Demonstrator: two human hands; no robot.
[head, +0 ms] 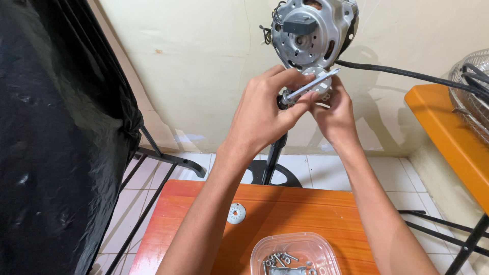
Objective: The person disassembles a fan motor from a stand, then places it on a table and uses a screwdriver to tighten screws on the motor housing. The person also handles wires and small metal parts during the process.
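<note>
Screwdriver point(310, 85) – slim metal shaft, left hand point(265, 114) gripping, ribbed grey motor point(310, 33)

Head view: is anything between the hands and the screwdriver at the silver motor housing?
Nothing visible: the left hand already grips the metal-shafted screwdriver, the right hand touches beside it, and its tip meets the round silver motor housing.

Cream wall point(204, 61), white tiled floor point(326, 170), orange table point(285, 209), black sheet point(56, 137), possibly plastic.
</note>
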